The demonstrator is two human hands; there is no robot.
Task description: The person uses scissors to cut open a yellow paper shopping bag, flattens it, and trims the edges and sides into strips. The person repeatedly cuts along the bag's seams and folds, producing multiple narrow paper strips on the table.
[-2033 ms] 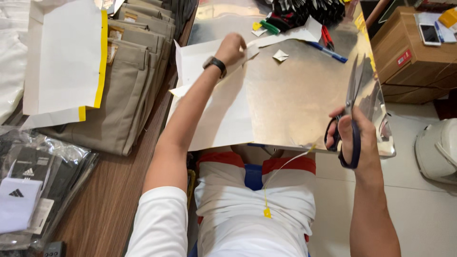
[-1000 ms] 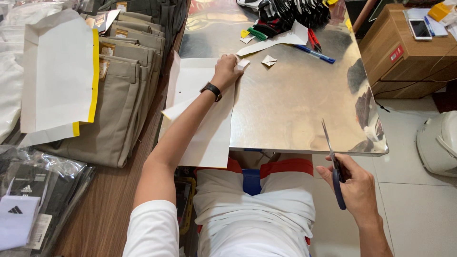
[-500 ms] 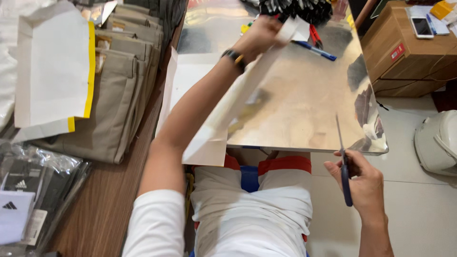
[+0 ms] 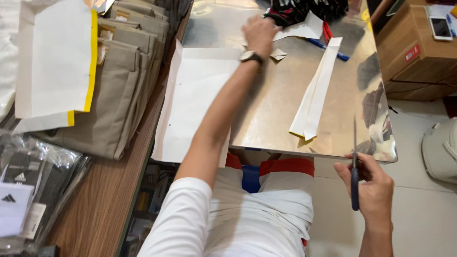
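My right hand (image 4: 369, 188) grips blue-handled scissors (image 4: 354, 166), blades pointing up, just off the near edge of the shiny metal sheet (image 4: 276, 104). My left hand (image 4: 258, 32), a watch on its wrist, reaches to the far side of the sheet beside small paper scraps (image 4: 277, 54); whether it holds anything is unclear. A long cut strip of white paper (image 4: 316, 90) lies diagonally on the sheet, apart from both hands. A large white paper sheet (image 4: 193, 102) lies under my left forearm, hanging over the sheet's left edge.
Folded khaki trousers (image 4: 121, 71) are stacked at left, with a white envelope with a yellow strip (image 4: 54, 59) on top. Bagged clothing (image 4: 28, 185) lies at near left on the wooden table (image 4: 100, 209). A cardboard box (image 4: 414, 52) with a phone (image 4: 440, 27) stands at right. Pens (image 4: 328, 40) and dark fabric lie at the far edge.
My left hand carried the cut paper strip across and let it go on the metal sheet, then reached to the far edge. My right hand with the scissors stayed near the front edge.
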